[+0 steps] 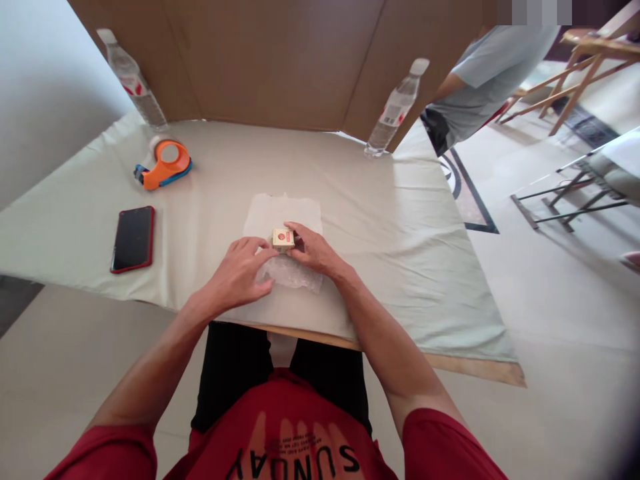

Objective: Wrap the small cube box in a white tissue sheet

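A small cream-coloured box (283, 239) with red print sits over a sheet of bubble wrap (295, 275) near the table's front edge. My right hand (313, 250) grips the box from its right side, thumb near and fingers behind. On the left, my left hand (246, 267) has its thumb and fingers apart, with the fingertips close to the box's left side. Whether those fingertips touch the box I cannot tell. Behind the box, a pale thin sheet (283, 210) lies flat on the cloth, perhaps part of the same wrap.
An orange tape dispenser (167, 163) and a red-cased phone (133, 239) lie to the left. Water bottles (133, 80) (397, 110) stand before a tall cardboard panel (275, 60). Beyond its right edge sits another person (493, 80). A pale cloth (400, 267) covers the table.
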Demonstrator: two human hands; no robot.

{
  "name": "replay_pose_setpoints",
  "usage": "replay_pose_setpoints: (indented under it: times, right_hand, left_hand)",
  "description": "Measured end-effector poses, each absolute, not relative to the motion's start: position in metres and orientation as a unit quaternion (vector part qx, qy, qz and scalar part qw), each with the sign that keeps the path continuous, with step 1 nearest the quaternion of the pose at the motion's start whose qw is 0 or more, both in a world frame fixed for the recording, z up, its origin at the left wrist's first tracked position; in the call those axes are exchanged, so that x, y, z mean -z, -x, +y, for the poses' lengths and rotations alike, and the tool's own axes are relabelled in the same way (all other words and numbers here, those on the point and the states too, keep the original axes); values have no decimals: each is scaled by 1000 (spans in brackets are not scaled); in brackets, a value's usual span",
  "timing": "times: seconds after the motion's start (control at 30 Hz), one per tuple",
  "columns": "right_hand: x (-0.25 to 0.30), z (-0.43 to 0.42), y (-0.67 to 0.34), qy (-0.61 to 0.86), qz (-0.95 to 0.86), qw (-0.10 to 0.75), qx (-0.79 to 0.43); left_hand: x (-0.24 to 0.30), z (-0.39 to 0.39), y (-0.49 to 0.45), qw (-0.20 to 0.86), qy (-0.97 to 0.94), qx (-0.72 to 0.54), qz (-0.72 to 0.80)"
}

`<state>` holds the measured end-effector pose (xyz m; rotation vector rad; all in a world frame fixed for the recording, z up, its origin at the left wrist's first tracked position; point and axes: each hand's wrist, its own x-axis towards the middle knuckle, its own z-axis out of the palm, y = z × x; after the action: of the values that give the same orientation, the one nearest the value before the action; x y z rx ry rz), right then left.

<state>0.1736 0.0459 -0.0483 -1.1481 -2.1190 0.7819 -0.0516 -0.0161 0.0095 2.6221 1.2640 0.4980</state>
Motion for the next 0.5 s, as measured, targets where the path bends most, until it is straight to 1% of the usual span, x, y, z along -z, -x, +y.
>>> replay_pose_setpoints:
  times: [0.1,0.23,0.4,0.5]
  right_hand:
    - [48,47,-173,436,-795,295,-300]
    - [46,47,-173,443,-794,286,-302]
    - [40,44,-174,443,-785,283,-328]
    - [34,42,-176,443,-765,280,-374]
  left_hand:
    - [0,-26,49,44,-890,-137,432]
    - [12,-23,38,21,-884,-124,450]
    - [17,-12,30,48,-847,-211,485]
    - [17,-4,30,72,-825,-262,496]
